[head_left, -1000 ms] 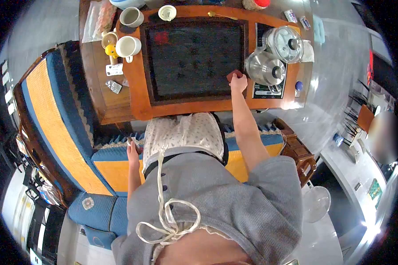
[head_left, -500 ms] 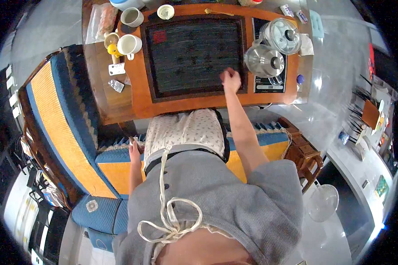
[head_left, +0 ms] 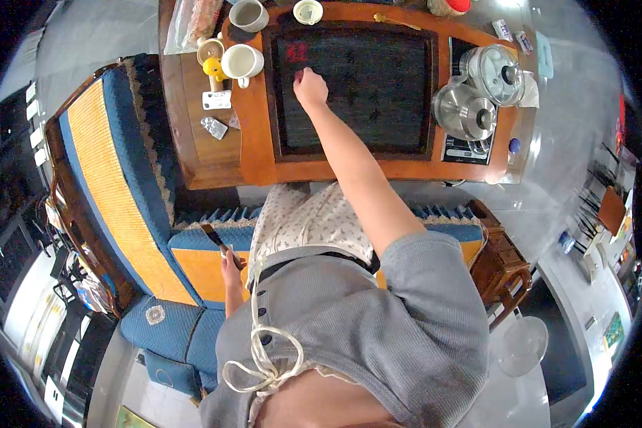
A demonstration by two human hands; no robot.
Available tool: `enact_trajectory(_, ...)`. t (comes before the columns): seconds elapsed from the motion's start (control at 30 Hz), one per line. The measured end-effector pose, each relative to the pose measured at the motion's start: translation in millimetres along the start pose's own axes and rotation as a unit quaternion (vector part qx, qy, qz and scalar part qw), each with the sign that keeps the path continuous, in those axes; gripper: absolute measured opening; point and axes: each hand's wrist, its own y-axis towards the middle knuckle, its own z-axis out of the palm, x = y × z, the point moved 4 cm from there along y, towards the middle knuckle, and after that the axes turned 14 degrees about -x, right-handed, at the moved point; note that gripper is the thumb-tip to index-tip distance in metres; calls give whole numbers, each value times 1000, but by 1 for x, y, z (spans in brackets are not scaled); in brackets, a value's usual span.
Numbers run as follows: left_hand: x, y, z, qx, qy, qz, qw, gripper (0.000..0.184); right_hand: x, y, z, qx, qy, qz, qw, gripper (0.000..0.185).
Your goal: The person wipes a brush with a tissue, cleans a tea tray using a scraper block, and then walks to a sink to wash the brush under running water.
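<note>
One fisted right hand over black tray

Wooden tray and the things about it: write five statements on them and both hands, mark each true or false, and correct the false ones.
1. The right hand is over the dark panel of the wooden tray. True.
2. The left hand is empty. False: it holds a dark, narrow object.
3. The yellow duck figure is beside a white mug. True.
4. In the picture, the steel kettle stands left of the dark panel. False: it stands to the right of it.
5. The glass pot has its lid off. False: a lid with a dark knob is on it.
</note>
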Motion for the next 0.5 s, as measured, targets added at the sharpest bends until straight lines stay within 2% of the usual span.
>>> enact_trajectory(0.03, 1, -2, 2, -4, 9, -15, 1000, 33, -5, 0, -3, 0, -4, 2, 1000, 20)
enact_trajectory(0.07, -6, -6, 2, 23, 41, 59, 997, 33, -10, -2, -9, -19, -7, -9, 1000, 20)
enact_trajectory(0.17, -5, 3, 10, -2, 51, 17, 999, 33, -28, -3, -27, -32, -13, -1, 999, 20)
enact_trajectory(0.3, -33, -10, 36, 8, 10, 54, 998, 31, -55, -4, -45, -26, -68, 24, 997, 25)
enact_trajectory(0.33, -28, -1, 39, 42, -14, 40, 998, 28, -61, -4, -49, -26, -57, 35, 997, 26)
enact_trajectory(0.5, -44, -13, 53, 45, 23, 82, 995, 26, -97, -8, -70, -55, -65, 49, 995, 27)
